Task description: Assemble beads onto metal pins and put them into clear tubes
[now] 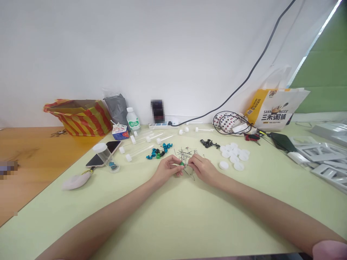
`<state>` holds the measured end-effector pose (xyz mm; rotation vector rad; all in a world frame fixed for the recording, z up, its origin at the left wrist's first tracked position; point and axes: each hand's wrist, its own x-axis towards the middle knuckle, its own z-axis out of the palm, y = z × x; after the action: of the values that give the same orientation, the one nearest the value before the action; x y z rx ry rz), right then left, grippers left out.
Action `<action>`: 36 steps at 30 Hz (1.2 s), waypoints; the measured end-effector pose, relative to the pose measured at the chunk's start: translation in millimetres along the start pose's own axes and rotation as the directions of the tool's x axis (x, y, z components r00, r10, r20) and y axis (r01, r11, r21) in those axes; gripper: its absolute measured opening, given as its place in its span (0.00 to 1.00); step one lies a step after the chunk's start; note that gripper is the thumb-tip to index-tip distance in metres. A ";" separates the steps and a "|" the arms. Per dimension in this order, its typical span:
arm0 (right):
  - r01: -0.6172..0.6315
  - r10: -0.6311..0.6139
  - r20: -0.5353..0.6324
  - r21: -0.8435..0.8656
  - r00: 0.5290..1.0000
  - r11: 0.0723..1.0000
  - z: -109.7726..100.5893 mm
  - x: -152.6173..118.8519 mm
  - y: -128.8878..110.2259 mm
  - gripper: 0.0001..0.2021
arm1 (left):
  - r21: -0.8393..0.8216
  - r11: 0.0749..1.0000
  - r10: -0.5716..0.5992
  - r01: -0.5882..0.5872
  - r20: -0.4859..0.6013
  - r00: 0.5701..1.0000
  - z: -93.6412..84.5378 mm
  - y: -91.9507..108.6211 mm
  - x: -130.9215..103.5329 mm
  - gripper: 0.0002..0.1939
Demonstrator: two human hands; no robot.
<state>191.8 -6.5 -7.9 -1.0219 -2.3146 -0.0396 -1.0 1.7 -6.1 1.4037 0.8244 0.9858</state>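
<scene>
1 green piece (181, 164) between hands (167, 167)

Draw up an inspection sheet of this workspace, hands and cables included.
Surface: pale green table, meeting a brown table at left.
Work items: green piece, metal rods, blue pieces, black pieces, white caps, clear tubes.
Clutter: phone, bottle, carton, striped bag, printed bag.
Hands: left hand pinches the green piece; right hand has its fingertips close beside it, grip too small to tell.
Cables: thick dark cable reaches the power strip; thin black cord lies coiled at back right.
Surroundings: white wall behind, green panel at right.
</scene>
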 end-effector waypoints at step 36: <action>0.050 -0.051 0.014 0.096 0.999 0.994 -5.4 -0.3 -2.5 0.08 | 0.019 1.000 0.004 -0.004 0.007 1.000 -0.7 0.5 0.2 0.16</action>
<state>192.9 -9.9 -3.1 -0.9191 -2.3333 0.0595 -1.7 2.2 -5.6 1.4243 0.8280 0.9782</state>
